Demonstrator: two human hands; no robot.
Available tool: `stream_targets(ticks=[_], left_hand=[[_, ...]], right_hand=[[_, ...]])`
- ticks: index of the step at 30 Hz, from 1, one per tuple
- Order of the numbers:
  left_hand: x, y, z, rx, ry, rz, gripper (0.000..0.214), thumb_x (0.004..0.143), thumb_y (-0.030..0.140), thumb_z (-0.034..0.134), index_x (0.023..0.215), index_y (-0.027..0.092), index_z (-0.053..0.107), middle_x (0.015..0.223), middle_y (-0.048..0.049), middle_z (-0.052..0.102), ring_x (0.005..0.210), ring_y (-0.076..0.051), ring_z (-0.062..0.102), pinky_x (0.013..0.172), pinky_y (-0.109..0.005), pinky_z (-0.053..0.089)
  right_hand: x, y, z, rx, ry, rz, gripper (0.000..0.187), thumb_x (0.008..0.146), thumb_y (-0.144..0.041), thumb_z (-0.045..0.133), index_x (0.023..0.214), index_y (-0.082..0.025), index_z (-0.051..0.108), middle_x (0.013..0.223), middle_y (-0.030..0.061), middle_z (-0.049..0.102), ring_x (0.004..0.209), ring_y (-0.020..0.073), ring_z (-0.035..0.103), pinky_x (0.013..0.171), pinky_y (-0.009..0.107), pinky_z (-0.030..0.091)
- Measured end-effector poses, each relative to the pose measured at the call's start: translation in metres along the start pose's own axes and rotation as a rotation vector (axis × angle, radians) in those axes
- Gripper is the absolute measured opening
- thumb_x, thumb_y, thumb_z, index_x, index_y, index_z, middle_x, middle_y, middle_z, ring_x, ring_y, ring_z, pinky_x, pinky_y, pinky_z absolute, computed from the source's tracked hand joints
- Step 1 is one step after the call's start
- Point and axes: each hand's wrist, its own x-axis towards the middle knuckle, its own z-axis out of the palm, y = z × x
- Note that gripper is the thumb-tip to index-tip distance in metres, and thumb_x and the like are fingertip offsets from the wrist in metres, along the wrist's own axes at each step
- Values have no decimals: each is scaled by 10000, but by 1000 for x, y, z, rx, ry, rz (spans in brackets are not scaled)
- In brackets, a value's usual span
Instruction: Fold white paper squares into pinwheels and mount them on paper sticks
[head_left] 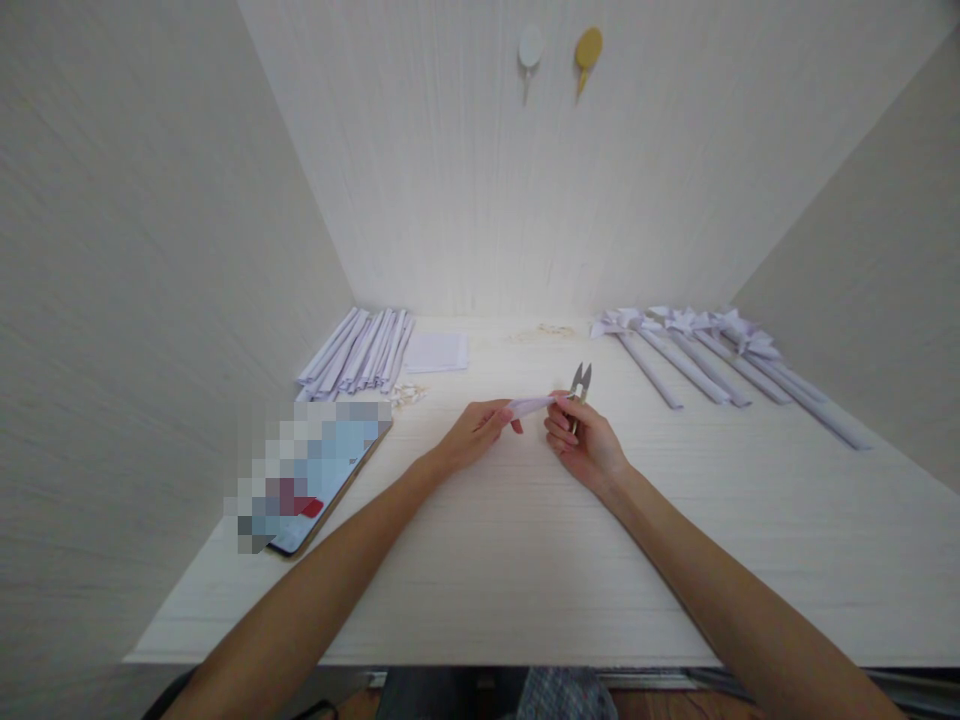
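**A:** Where on the counter (525,570) is the work?

**B:** About the middle, a little toward the far edge. The left hand (471,434) holds a rolled paper strip (531,405) roughly level, with its free end pointing at the right hand (583,445). The right hand has the snips (580,381).

**A:** And the fingers?

**B:** The left fingers (501,412) are closed in a pinch on the strip's near end. The right fingers (559,428) are curled shut round the snips' handle. The blades stand slightly apart, tips toward the far edge, and the strip's end meets them low down. I cannot tell whether it sits between them.

**A:** How would you do this well?

**B:** I'd pinch the roll firmly so it can't unwind and offer only its very tip to the blades. I'd hold it square to them, with the left fingertips well back.

**A:** Anything nearby?

**B:** There's a pile of paper rolls (360,352) toward the far left corner, with a flat white sheet (437,352) beside it. A row of fringed paper sticks (694,355) lies toward the far right corner, and a phone (319,480) is near the left edge. All are well apart from the hands.
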Motion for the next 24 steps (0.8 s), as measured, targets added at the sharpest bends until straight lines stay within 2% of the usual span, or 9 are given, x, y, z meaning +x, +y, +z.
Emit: stream_targets(ticks=[2, 8, 11, 14, 19, 24], left_hand=[[-1, -2, 0, -36, -6, -19, 673, 757, 645, 199, 741, 105, 601, 439, 61, 310, 411, -68, 294, 441, -213, 232], [-1, 0, -1, -66, -45, -39, 607, 752, 625, 280, 758, 109, 598, 461, 56, 337, 429, -66, 314, 448, -210, 241], [0, 1, -2, -78, -49, -22, 628, 752, 633, 244, 761, 112, 596, 467, 56, 328, 431, -66, 299, 446, -211, 233], [0, 0, -2, -71, -40, -15, 656, 755, 641, 196, 751, 119, 593, 464, 56, 323, 429, -67, 286, 444, -213, 229], [-1, -2, 1, -65, -16, -34, 664, 752, 648, 214, 731, 109, 599, 443, 58, 318, 416, -65, 296, 440, -213, 236], [-2, -1, 1, -115, 34, -93, 674, 781, 605, 213, 745, 79, 632, 429, 30, 396, 398, -64, 345, 432, -209, 264]], right_hand=[[0, 0, 0, 4, 6, -3, 154, 596, -196, 648, 655, -176, 507, 410, -94, 366, 321, 8, 224, 316, 140, 140], [1, 1, -1, 32, 3, 9, 142, 587, -186, 646, 642, -174, 516, 406, -92, 372, 318, 5, 219, 314, 141, 125], [1, 1, -1, 17, -2, 4, 135, 593, -186, 641, 649, -176, 519, 410, -91, 373, 320, 5, 222, 315, 141, 131], [1, 0, -1, 2, -6, -2, 143, 596, -193, 641, 659, -179, 514, 418, -91, 376, 321, 3, 230, 320, 138, 144], [1, 1, 0, 4, -6, 3, 169, 583, -194, 651, 646, -176, 496, 419, -92, 377, 319, 0, 231, 315, 135, 131], [1, 1, -1, -6, -13, 0, 195, 586, -200, 658, 637, -181, 472, 425, -94, 372, 320, 1, 225, 315, 130, 137]])
